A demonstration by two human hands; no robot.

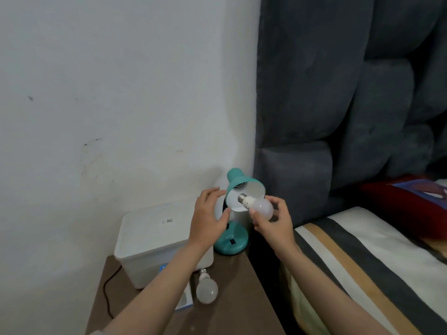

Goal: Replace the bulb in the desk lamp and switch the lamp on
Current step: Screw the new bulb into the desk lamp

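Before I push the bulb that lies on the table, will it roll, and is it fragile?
The loose bulb would probably roll: its globe is round and it lies on its side on the flat table. It would likely curve, since the neck is narrower. It looks like frosted plastic, so perhaps light and not very fragile, though I cannot confirm the material.

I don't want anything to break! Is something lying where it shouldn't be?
Yes, a loose bulb lies on its side on the brown table, beside the white box. It is round, so it might roll. The right hand holds another bulb by the teal lamp.
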